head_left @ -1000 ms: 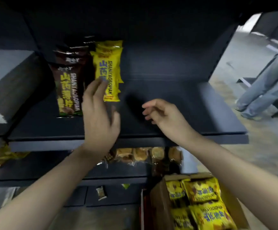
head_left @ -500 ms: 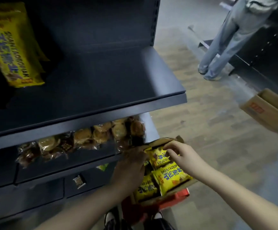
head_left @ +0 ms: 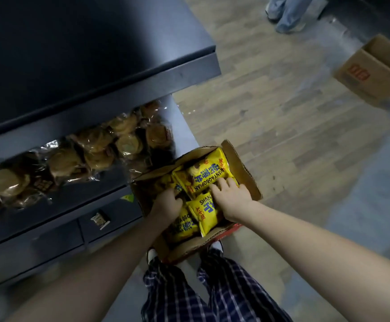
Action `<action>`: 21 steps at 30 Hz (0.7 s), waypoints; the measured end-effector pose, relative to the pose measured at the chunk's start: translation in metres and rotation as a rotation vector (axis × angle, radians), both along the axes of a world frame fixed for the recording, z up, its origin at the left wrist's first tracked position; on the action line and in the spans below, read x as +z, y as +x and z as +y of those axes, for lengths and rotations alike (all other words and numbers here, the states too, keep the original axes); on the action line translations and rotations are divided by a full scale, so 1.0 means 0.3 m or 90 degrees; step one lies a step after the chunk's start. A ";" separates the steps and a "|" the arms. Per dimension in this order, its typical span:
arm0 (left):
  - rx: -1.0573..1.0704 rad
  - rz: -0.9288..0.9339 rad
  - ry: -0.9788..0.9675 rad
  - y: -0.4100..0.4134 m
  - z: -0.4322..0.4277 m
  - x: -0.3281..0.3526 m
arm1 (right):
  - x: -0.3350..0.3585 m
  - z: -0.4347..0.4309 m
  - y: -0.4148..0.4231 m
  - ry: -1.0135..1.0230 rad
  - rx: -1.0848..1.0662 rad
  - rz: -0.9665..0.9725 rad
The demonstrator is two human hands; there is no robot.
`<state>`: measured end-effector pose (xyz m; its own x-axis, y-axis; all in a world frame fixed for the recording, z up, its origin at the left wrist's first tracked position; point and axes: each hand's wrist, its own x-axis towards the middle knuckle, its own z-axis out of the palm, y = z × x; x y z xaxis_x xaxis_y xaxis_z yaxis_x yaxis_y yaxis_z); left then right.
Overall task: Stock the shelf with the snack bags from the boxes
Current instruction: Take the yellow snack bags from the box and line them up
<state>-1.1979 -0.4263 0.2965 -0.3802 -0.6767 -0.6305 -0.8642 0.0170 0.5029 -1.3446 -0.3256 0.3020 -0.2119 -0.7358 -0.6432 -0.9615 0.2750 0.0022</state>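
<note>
Cardboard box [head_left: 244, 167] | I see right hand [head_left: 232, 199], fingers spread on yellow bag [head_left: 206, 174] | left hand [head_left: 168, 205] fingers curled between bags, grip unclear

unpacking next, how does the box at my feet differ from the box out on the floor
The near box holds yellow snack bags; the far box shows none. The left hand and right hand are in the near box; the far box sits untouched. Both are open brown cardboard.
</note>
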 end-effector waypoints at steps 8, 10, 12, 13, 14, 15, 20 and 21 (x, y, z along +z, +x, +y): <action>0.321 0.128 0.112 -0.129 -0.003 -0.102 | -0.086 -0.012 -0.051 -0.012 0.165 -0.064; 0.355 0.106 0.091 -0.166 0.004 -0.117 | -0.095 -0.008 -0.061 -0.018 0.176 -0.080; 0.377 0.065 0.086 -0.183 0.000 -0.120 | -0.096 -0.003 -0.064 -0.024 0.158 -0.115; 0.387 0.058 0.101 -0.186 -0.006 -0.122 | -0.095 -0.002 -0.067 -0.033 0.141 -0.141; 0.394 0.061 0.123 -0.182 -0.013 -0.126 | -0.090 -0.001 -0.072 -0.047 0.123 -0.169; 0.394 0.065 0.143 -0.174 -0.017 -0.127 | -0.086 -0.001 -0.080 -0.065 0.099 -0.197; 0.476 0.110 0.194 -0.110 -0.031 -0.095 | -0.043 -0.002 -0.136 -0.129 -0.033 -0.300; 0.478 0.110 0.198 -0.097 -0.035 -0.080 | -0.040 0.002 -0.146 -0.155 -0.049 -0.312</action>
